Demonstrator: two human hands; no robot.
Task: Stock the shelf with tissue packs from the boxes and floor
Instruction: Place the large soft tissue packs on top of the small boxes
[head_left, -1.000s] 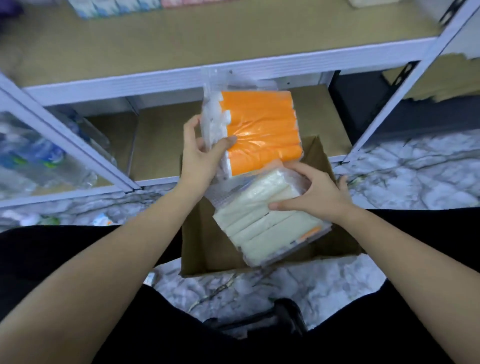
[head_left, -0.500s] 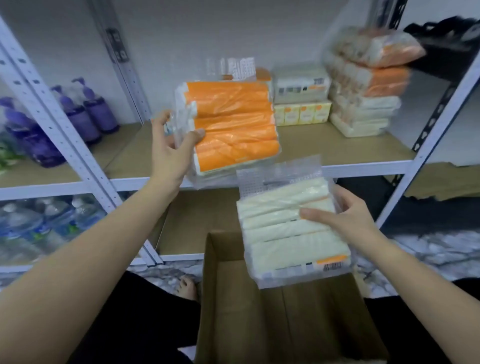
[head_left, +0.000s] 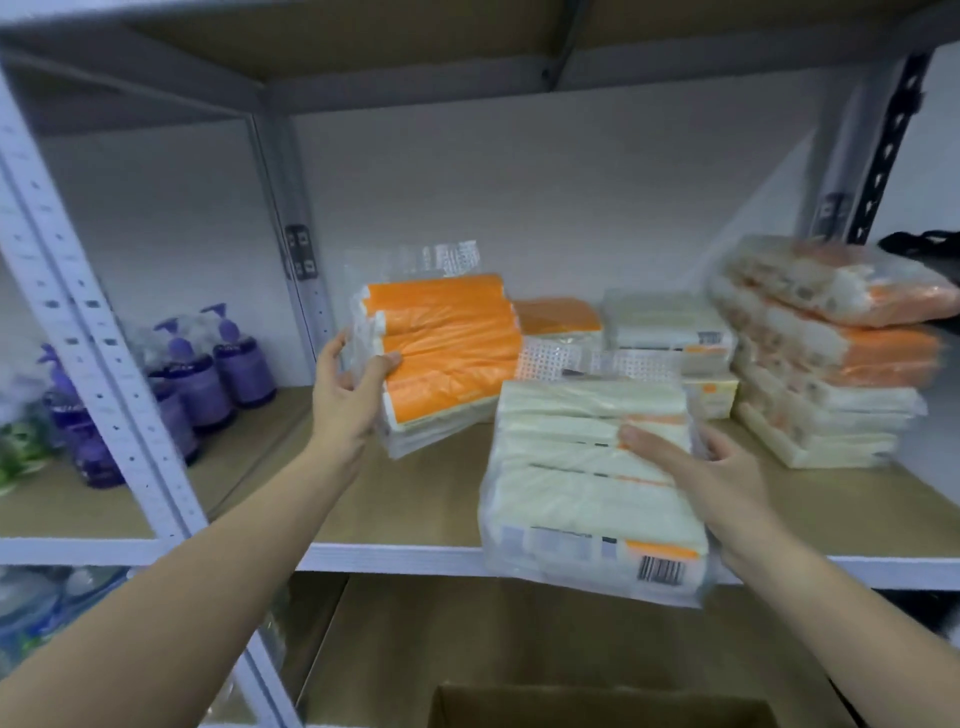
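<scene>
Two tissue packs up in two hands, both at the big gray shelf (head_left: 415, 556) with its brown board. Stacked high on that board, far right: a pile of packs (head_left: 826, 358), some orange, some pale. Lined up in the bay left of the shelf's white post: purple pump bottles (head_left: 208, 374). Poking up below the shelf, at the bottom edge: the rim of a brown box (head_left: 597, 701). Held flat over the shelf's front edge, part on and part hanging off: the pale pack (head_left: 587, 483), barcode end facing out. Wrapped round its right side: the right hand (head_left: 711, 478), thumb on top, fingers hidden under. Tilted up at the left of the shelf board, low corner near the board, cannot tell if touching: the orange pack (head_left: 447, 348). Pinching its left edge: the left hand (head_left: 348, 395), thumb in front, fingers behind. Sitting at the back of the shelf, behind both: a few small pale and orange packs (head_left: 670, 327)
</scene>
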